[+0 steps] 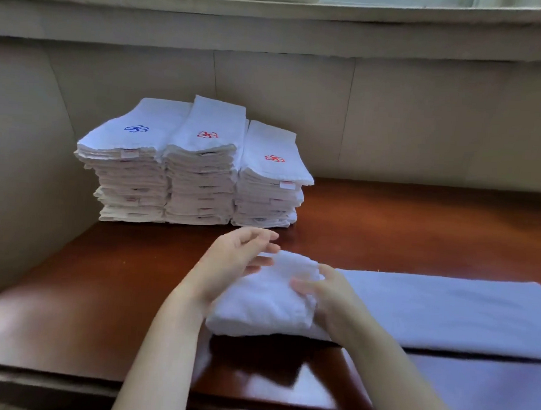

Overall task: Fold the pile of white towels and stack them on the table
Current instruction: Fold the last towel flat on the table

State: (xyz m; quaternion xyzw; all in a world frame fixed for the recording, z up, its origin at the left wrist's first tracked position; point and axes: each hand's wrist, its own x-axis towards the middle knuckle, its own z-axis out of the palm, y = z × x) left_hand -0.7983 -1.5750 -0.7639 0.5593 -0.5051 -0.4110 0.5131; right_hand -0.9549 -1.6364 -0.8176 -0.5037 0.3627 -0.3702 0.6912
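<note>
The towel [430, 309] is folded over at its left end; the left hand [237, 260] is spread beside the fold; the right hand [327, 298] is laid on it, grip unclear.

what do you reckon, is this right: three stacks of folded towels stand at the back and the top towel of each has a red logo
Not quite: in the head view the left stack carries a blue logo on top. Only the middle stack and the right stack show red ones. The rest holds.

Left hand [237, 260] near right hand [324, 292]
</note>
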